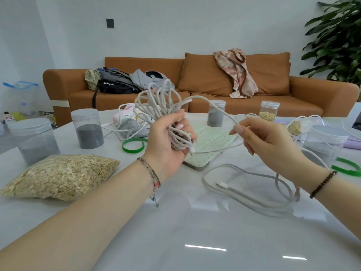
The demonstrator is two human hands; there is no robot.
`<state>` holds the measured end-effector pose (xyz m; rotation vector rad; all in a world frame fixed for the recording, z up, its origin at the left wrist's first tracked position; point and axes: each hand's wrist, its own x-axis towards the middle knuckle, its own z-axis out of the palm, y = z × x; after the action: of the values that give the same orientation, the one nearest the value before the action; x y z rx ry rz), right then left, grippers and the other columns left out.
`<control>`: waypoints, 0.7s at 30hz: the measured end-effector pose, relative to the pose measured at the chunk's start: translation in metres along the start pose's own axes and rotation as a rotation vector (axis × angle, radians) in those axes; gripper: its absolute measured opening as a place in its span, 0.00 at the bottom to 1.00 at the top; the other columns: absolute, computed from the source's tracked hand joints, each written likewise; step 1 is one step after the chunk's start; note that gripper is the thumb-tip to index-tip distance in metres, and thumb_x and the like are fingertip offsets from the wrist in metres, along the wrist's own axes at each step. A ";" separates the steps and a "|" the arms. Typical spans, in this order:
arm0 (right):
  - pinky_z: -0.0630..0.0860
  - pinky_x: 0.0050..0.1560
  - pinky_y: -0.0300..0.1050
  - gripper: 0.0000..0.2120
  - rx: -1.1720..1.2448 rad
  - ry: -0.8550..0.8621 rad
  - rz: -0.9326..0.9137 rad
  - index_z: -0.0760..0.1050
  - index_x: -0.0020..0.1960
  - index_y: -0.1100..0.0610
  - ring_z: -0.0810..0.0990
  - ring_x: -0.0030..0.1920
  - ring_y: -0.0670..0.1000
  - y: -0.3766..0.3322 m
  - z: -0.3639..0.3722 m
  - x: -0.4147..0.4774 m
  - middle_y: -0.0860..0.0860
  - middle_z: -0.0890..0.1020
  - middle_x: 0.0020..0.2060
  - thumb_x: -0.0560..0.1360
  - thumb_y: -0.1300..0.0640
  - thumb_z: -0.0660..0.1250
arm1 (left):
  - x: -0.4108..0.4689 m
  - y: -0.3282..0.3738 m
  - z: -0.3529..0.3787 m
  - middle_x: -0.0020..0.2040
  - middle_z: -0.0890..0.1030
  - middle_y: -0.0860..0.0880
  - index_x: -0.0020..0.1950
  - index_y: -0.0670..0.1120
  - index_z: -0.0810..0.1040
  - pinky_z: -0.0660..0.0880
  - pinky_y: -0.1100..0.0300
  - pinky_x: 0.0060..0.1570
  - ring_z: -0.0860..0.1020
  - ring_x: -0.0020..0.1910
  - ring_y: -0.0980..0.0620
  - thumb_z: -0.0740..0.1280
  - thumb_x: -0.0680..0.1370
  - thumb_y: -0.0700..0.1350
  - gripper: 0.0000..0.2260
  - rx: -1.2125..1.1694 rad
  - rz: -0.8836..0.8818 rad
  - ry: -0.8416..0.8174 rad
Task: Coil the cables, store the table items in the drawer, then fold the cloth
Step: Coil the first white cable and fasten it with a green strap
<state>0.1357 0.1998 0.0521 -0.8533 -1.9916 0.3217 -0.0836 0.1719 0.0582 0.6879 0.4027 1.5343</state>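
Observation:
My left hand (168,139) grips a bundle of white cable loops (156,102) held up above the table, with a plug end sticking out below the fingers. A strand runs from the bundle to my right hand (267,141), which pinches it between thumb and fingertip. The rest of this cable (244,184) lies in loose loops on the white table (175,231) under my right wrist, its connector lying flat. A second white cable (125,132) lies tangled further back by a grey cloth (127,124).
A bag of oat flakes (58,175) lies at front left. Clear jars of grey powder (88,130) (33,139) (215,113) (324,141) and one of grain (268,111) stand around. A dotted green tablet case (211,141) and green bands (132,146) (347,167) lie mid-table. An orange sofa (195,94) stands behind.

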 end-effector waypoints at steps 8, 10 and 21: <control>0.68 0.32 0.37 0.14 -0.042 0.017 -0.093 0.80 0.47 0.55 0.71 0.27 0.49 0.001 0.003 -0.001 0.52 0.74 0.25 0.80 0.48 0.60 | -0.003 -0.020 -0.006 0.33 0.76 0.49 0.44 0.44 0.78 0.77 0.57 0.40 0.75 0.31 0.52 0.65 0.81 0.47 0.10 0.361 -0.132 -0.018; 0.70 0.33 0.42 0.15 -0.050 -0.009 -0.103 0.79 0.46 0.55 0.72 0.27 0.51 0.002 0.003 -0.002 0.52 0.74 0.25 0.79 0.46 0.60 | -0.004 -0.024 -0.008 0.35 0.78 0.48 0.50 0.43 0.81 0.76 0.54 0.43 0.77 0.33 0.51 0.66 0.81 0.48 0.09 0.478 -0.173 -0.022; 0.71 0.34 0.55 0.13 -0.108 -0.136 -0.120 0.77 0.39 0.47 0.69 0.28 0.55 0.001 0.007 -0.004 0.54 0.73 0.26 0.78 0.43 0.62 | -0.009 -0.031 -0.005 0.35 0.78 0.47 0.46 0.46 0.81 0.74 0.55 0.43 0.78 0.35 0.50 0.75 0.75 0.44 0.04 0.575 -0.200 -0.057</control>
<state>0.1314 0.1987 0.0451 -0.7924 -2.1925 0.2096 -0.0633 0.1670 0.0334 1.0964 0.8598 1.2064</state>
